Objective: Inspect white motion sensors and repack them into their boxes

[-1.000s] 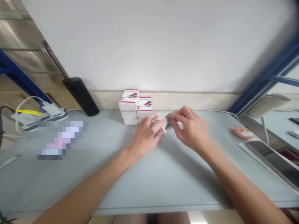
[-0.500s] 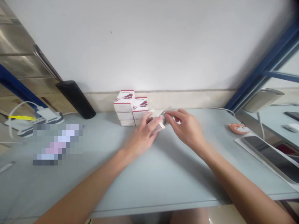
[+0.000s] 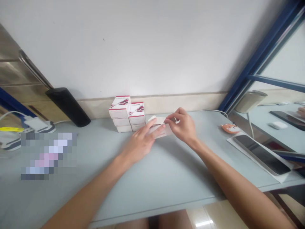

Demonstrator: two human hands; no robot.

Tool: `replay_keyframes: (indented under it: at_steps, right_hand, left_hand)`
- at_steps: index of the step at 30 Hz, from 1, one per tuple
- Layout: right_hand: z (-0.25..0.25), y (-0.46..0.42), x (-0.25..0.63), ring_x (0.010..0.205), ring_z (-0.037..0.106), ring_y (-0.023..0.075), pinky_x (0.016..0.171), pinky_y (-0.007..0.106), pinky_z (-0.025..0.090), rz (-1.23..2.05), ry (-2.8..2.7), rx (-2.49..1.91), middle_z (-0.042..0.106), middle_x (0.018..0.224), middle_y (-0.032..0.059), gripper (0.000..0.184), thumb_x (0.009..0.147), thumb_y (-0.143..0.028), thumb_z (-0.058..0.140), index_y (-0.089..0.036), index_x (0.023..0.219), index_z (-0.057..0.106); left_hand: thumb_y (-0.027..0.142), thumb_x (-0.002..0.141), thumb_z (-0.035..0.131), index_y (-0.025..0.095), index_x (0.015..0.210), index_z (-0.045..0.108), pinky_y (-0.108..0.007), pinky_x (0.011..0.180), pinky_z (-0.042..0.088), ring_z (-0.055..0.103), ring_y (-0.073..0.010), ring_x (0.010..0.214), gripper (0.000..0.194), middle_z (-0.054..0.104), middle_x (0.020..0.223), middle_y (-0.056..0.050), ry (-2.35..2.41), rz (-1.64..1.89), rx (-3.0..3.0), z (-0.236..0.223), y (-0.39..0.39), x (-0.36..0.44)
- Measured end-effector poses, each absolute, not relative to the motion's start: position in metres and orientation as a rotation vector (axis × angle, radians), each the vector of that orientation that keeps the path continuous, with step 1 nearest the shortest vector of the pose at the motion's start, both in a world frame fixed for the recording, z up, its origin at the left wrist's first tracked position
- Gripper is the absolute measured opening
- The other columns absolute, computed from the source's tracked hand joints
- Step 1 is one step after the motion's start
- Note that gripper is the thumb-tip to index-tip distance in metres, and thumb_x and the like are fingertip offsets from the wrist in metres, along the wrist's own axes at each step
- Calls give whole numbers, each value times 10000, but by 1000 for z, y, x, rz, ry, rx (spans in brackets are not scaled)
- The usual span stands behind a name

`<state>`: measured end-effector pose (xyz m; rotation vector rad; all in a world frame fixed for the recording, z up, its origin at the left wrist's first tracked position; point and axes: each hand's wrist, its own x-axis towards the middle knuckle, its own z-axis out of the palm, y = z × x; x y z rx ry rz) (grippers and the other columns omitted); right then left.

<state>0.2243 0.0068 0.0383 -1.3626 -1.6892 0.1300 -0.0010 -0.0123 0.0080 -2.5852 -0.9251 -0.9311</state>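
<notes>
A small white carton (image 3: 162, 132) with faint lettering on its side is between my two hands, just above the tabletop. My left hand (image 3: 139, 143) is closed around its left part, thumb along the near side. A white end flap shows beyond the left fingers. With thumb and fingertips pinched together, my right hand (image 3: 184, 126) grips the carton's right end at a raised white flap. What lies inside the carton is hidden. Just left of it stand stacked white boxes (image 3: 119, 113) with dark red edges and printed tops, apart from my right hand.
On the grey-blue table (image 3: 147, 187), a black cylinder (image 3: 69, 106) stands left and a power strip (image 3: 45, 127) lies farther left, near a blurred-out item (image 3: 50, 156). An orange animal-shaped item (image 3: 230, 128) and a dark phone-like slab (image 3: 262, 154) lie right, beside a mirror.
The clear, greyish plastic piece seen between my fingers at the carton's end no longer shows. My right fingers now pinch the carton's flap. The camera view has turned to the right.
</notes>
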Motion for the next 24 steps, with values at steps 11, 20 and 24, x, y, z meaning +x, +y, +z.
replay_keyframes:
  at_steps: [11, 20, 24]
  right_hand:
    - [56, 41, 296, 726, 669, 161, 569, 259, 566, 682, -916, -981, 715, 950, 13, 206, 758, -230, 550, -235, 954, 612]
    - [30, 79, 337, 741, 667, 136, 620, 251, 637, 857, -385, -882, 669, 817, -11, 145, 700, -180, 561, -222, 839, 549]
    - [22, 83, 343, 705, 662, 141, 599, 274, 647, 831, -357, -888, 647, 779, -22, 129, 705, -222, 553, -229, 832, 527]
  left_hand:
    - [80, 966, 634, 398, 1566, 378, -417, 911, 665, 707, -265, 1231, 726, 96, 1761, -164, -915, -1277, -2507, 1, -7, -3]
    - [39, 973, 556, 332, 1490, 529, -537, 1089, 557, 557, -318, 1424, 595, 283, 1719, -146, -837, -1127, -2545, 51, 34, 50]
    - [-83, 854, 510, 241, 1425, 628, -553, 1187, 460, 562, -303, 1412, 666, 571, 1538, -145, -988, -722, -2753, 50, 79, 81]
